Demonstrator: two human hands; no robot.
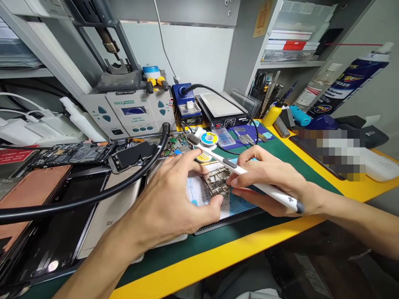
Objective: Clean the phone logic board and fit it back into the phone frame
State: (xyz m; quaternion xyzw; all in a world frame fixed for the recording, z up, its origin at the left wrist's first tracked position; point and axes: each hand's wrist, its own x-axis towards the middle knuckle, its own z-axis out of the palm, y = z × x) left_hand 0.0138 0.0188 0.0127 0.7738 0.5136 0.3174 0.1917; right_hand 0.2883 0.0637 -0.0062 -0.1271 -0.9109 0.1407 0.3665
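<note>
We have the board (217, 181) in front of us, over a white and blue sheet (199, 195) near the front edge of the green and yellow desk (291, 155). Our left hand (177, 195) holds the board, fingers at its far left side and thumb at its near edge, with a curved gap between them. Our right hand (268, 178) holds the white brush (241, 169) slantwise, its dark bristles up and away from the board, pointing to the far left; the fingertips of this hand are at the board's right edge.

Just beyond our hands we see a yellow and blue spool (209, 138), with loose circuit parts (177, 143) to its left. Farther back stand the grey station (134, 114), the blue iron stand (183, 97) and the hot plate (221, 106). A thick black hose (134, 180) runs from the station towards us, over the phones on our left: a copper one (37, 187), a black one (68, 220) and a gold one (109, 211) lying side by side. At the far right we have a yellow bottle (272, 113), and behind it a dark blue spray can (352, 83), which leans to the right
</note>
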